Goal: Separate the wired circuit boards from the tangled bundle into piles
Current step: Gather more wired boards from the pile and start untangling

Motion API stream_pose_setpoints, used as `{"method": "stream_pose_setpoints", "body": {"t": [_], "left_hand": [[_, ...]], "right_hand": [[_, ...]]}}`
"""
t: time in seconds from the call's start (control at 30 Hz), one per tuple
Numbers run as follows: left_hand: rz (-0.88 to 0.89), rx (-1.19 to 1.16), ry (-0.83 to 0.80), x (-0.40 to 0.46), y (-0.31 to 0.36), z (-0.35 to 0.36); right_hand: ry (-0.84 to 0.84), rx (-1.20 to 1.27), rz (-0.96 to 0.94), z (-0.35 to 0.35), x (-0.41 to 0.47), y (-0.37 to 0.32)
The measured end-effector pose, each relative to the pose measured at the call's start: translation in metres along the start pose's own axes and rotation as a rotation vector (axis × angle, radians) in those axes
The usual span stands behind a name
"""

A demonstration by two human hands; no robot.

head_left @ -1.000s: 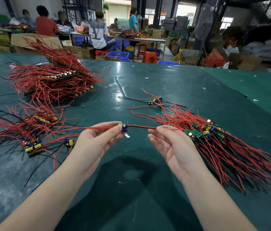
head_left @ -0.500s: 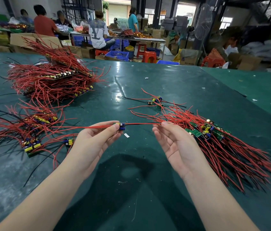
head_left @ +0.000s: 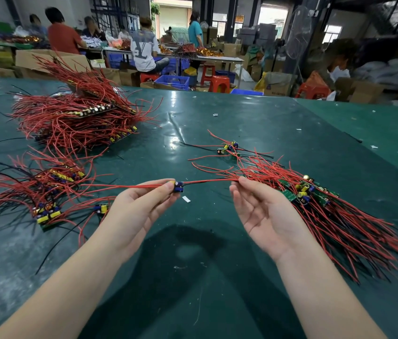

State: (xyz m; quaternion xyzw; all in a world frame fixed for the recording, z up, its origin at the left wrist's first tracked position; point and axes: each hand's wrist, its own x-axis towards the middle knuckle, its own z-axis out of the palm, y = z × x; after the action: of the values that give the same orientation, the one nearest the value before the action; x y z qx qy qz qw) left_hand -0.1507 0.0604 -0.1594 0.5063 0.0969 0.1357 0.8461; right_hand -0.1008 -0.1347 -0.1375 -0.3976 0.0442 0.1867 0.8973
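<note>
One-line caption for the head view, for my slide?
Left hand pinches a wired circuit board; right hand fingers its red wire beside the tangled bundle.

Even, moderately bright indoor light. Daylight blows out the doorway (head_left: 172, 14) and windows (head_left: 272, 19) at the back of the hall. Overhead glare streaks the glossy green table (head_left: 176, 113). Your own head and shoulders throw a soft dark shadow (head_left: 180, 265) between your forearms. Wide-angle bending curves the table edges; the red wires (head_left: 376, 253) at far right smear, and the background people are soft.
</note>
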Motion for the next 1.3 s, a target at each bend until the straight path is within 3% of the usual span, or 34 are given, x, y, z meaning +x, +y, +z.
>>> {"method": "stream_pose_setpoints", "body": {"t": [0.17, 0.5, 0.67, 0.9, 1.07, 1.2, 1.3], "left_hand": [[0.002, -0.020, 0.030, 0.002, 0.004, -0.003], [-0.012, -0.027, 0.039, 0.002, 0.004, -0.001], [-0.021, -0.016, 0.013, 0.001, 0.004, -0.001], [0.024, 0.114, 0.037, 0.001, 0.002, -0.005], [0.071, 0.248, 0.043, -0.001, 0.001, -0.005], [0.070, 0.269, 0.031, -0.002, 0.000, -0.003], [0.072, 0.281, 0.025, -0.003, -0.001, -0.003]], "right_hand": [[-0.038, 0.058, 0.147, 0.001, -0.003, 0.002], [0.020, -0.390, -0.288, -0.007, 0.003, 0.006], [0.040, -0.560, -0.353, -0.010, 0.005, 0.006], [0.014, -0.990, -0.414, -0.017, 0.005, 0.003], [0.078, -1.486, -0.566, -0.017, 0.003, 0.009], [-0.035, -1.732, -0.669, -0.011, 0.001, 0.018], [-0.131, -1.778, -0.652, -0.009, 0.001, 0.024]]}}
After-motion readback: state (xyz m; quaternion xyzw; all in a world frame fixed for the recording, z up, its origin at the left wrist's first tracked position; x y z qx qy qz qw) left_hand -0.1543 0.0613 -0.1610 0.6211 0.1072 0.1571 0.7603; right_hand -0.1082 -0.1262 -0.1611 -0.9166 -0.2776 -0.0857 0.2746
